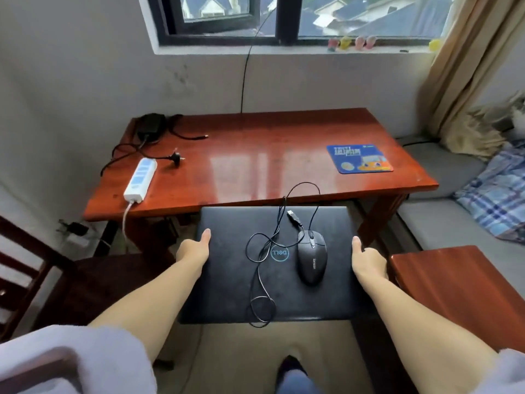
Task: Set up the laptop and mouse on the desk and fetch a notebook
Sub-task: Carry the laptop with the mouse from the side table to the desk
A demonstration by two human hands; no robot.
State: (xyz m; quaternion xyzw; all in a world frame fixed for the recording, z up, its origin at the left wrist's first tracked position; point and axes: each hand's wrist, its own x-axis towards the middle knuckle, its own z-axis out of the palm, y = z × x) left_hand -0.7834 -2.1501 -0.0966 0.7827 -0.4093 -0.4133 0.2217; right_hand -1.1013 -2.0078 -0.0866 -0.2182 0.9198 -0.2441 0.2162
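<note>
A closed black laptop [227, 280] is held level in the air, just short of the front edge of the red-brown desk [255, 166]. My left hand [194, 250] grips its left edge and my right hand [368, 261] grips its right edge, thumbs on the lid. A black wired mouse [312, 260] lies on the lid's right half. Its cable [261, 268] loops across the lid, and the USB plug [294, 217] rests near the far edge. No notebook is in view.
On the desk lie a blue mouse pad [359, 158] at the right, a white power strip [140, 176] at the left and a black charger with cords [150, 127] in the far left corner. A dark chair [25, 268] stands left, a wooden stool [460, 288] right, a grey couch [443, 223] beyond.
</note>
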